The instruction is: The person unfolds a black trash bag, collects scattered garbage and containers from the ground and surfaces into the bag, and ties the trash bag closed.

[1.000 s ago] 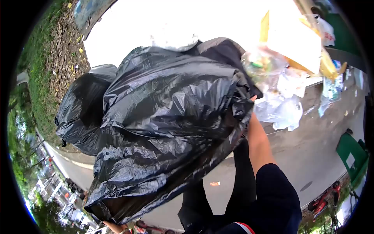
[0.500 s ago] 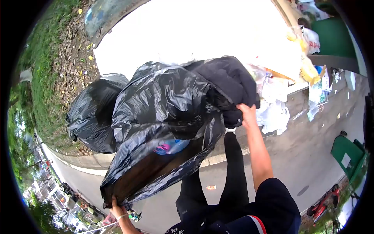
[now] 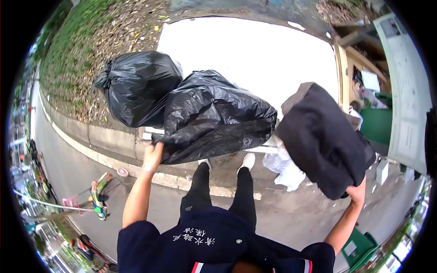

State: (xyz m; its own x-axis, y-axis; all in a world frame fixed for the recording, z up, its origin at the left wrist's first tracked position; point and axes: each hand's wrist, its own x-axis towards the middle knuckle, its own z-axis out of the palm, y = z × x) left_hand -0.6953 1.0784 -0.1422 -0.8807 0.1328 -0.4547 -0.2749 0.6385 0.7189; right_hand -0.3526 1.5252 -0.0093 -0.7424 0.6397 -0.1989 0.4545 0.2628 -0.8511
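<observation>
1. Presently, we find the hands apart, each closed on its own load. The left hand (image 3: 153, 156) pinches a gathered edge of a loose black plastic bag (image 3: 218, 111); the right hand (image 3: 357, 191) grips the lower end of a bulky dark cloth bundle (image 3: 321, 136).
2. We place the bag in front of the body, by a wide white flat surface (image 3: 255, 50), touching a full, tied black plastic sack (image 3: 141, 88). The bundle is to its right, near crumpled white plastic (image 3: 290, 175).
3. We cannot tell whether the bag's mouth is open or whether the bundle is partly supported.
4. In our judgement, the narrow pinch is the weak point: a hard pull could tear the thin film or free the edge.
5. We judge that the bundle, gripped at one end, could sag, slip out or snag the litter below.
6. We also caution that dragging the bag could shift the sack, and that the pale stone kerb (image 3: 175, 181) near the white shoes (image 3: 248, 161) is a trip risk.
</observation>
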